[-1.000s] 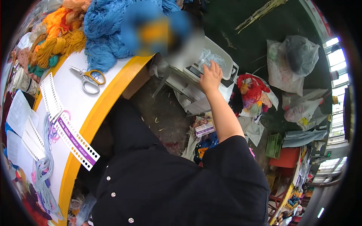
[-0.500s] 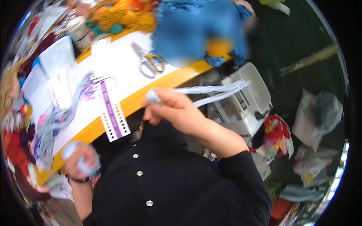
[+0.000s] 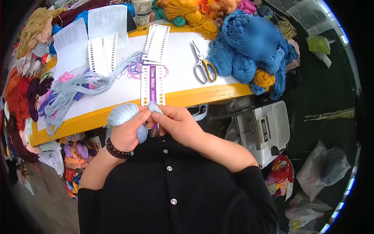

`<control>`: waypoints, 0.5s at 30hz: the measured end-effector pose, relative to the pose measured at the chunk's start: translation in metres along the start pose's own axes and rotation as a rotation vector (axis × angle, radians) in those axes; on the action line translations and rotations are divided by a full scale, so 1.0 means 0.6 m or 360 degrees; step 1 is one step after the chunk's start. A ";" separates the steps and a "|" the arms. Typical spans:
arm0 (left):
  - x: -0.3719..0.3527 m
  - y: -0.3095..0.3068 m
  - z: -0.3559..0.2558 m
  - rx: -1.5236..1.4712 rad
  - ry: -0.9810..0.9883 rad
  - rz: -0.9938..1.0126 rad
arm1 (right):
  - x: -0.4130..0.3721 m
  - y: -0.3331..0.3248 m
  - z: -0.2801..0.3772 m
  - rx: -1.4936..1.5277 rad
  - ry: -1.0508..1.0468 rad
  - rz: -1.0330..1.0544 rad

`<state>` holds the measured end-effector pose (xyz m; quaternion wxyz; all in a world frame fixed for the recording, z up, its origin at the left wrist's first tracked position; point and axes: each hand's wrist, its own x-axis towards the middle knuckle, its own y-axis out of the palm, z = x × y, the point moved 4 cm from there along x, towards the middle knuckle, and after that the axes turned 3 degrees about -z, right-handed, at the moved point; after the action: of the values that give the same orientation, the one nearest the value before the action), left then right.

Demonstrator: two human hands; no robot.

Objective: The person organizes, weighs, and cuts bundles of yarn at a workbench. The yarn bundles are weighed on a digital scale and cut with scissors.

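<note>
My left hand [image 3: 130, 130] is closed round a bundle of pale blue thread [image 3: 124, 114], which bulges above and below the fingers. Close against it, my right hand [image 3: 175, 121] pinches a looped end of pale blue thread [image 3: 154, 106]. The fingertips of both hands meet in front of the table edge. Just behind them lies a white card with holes and a purple "Cross Stitch" strip [image 3: 152, 84]; its lower end is partly hidden by my hands. Pale blue strands [image 3: 200, 112] show beyond my right hand.
Scissors [image 3: 202, 66] with a yellow-and-grey handle lie on the white-topped table [image 3: 187, 91]. A long pale blue skein [image 3: 83, 84], papers [image 3: 70, 46], punched cards [image 3: 156, 43] and heaped blue yarn [image 3: 241, 58] surround the work area. A white scale [image 3: 269, 130] stands right of the table.
My left hand has come up and inward to meet my right hand. The strands that stretched out rightward from my right hand now hang mostly behind it. The view has shifted.
</note>
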<state>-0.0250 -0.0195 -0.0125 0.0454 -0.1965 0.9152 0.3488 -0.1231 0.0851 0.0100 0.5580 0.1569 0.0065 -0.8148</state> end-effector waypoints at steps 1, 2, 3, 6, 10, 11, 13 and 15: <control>-0.001 -0.002 -0.001 -0.0005 0.0048 -0.0085 | 0.002 0.002 0.000 0.0038 0.0050 -0.0036; -0.003 -0.005 -0.003 -0.0008 0.0097 -0.0169 | 0.003 0.003 -0.001 0.0076 0.0099 -0.0072; -0.003 -0.004 -0.004 -0.0012 0.0096 -0.0173 | 0.004 0.005 -0.003 0.0075 0.0103 -0.0070; -0.004 -0.005 -0.007 -0.0083 0.0114 -0.0227 | 0.007 0.006 -0.004 0.0127 0.0098 -0.0128; -0.005 -0.006 -0.007 -0.0048 0.0127 -0.0213 | 0.008 0.007 0.000 -0.0094 0.0068 -0.0156; -0.004 -0.007 -0.007 -0.0048 0.0110 -0.0193 | 0.008 0.006 0.001 -0.0166 0.0060 -0.0170; -0.001 -0.011 -0.001 -0.0032 0.0099 -0.0189 | 0.007 0.006 0.002 -0.0244 0.0051 -0.0166; 0.000 -0.012 0.002 -0.0017 0.0088 -0.0186 | 0.006 0.006 0.000 -0.0323 0.0042 -0.0159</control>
<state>-0.0225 -0.0233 -0.0178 0.0394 -0.2594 0.9012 0.3448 -0.1209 0.0806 0.0099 0.5296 0.1097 0.1042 -0.8346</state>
